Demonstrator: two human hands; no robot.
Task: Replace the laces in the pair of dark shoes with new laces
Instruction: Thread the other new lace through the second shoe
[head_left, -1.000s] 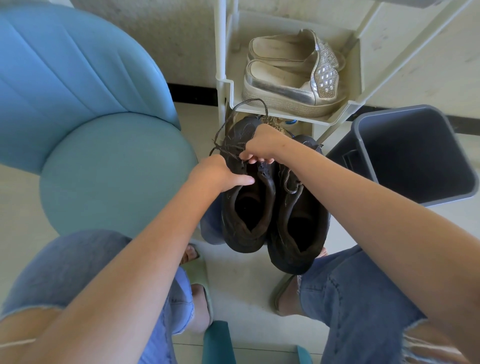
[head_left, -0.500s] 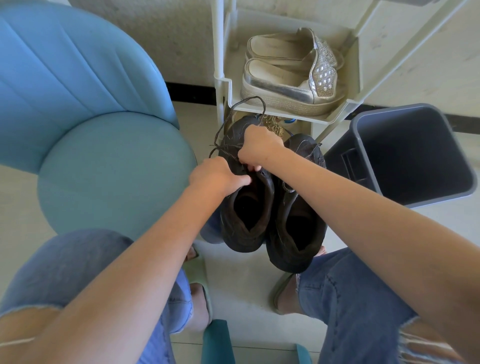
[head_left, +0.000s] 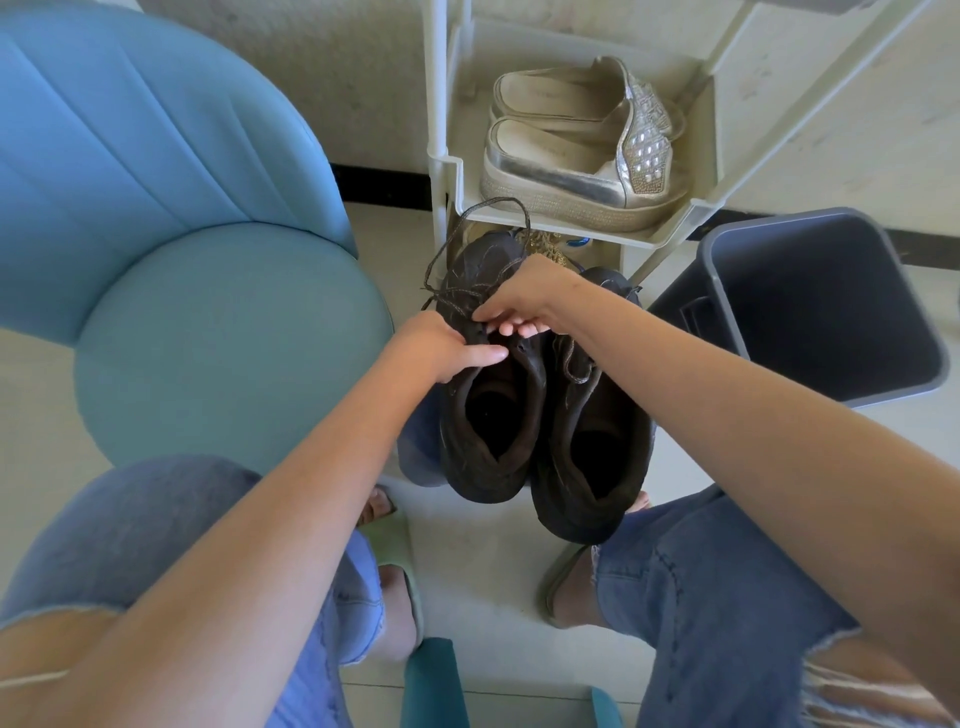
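Note:
Two dark brown shoes stand side by side between my knees, toes pointing away. My left hand (head_left: 441, 348) grips the left shoe (head_left: 488, 415) at its upper left edge, thumb lying across the opening. My right hand (head_left: 524, 301) reaches over the tongue area, its fingertips pinching the old dark lace (head_left: 467, 249), which loops loosely above the toe. The right shoe (head_left: 592, 457) has its lace threaded and no hand touches it. New laces are not in view.
A blue round chair (head_left: 208, 332) stands at the left. A white shoe rack (head_left: 571, 228) behind the shoes holds silver slip-on shoes (head_left: 576, 150). A grey bin (head_left: 810, 306) stands at the right. My feet in green sandals rest on the floor below.
My right hand's fingers have uncurled from a fist and now pick at the lace near the top eyelets. My left hand stays on the shoe's edge.

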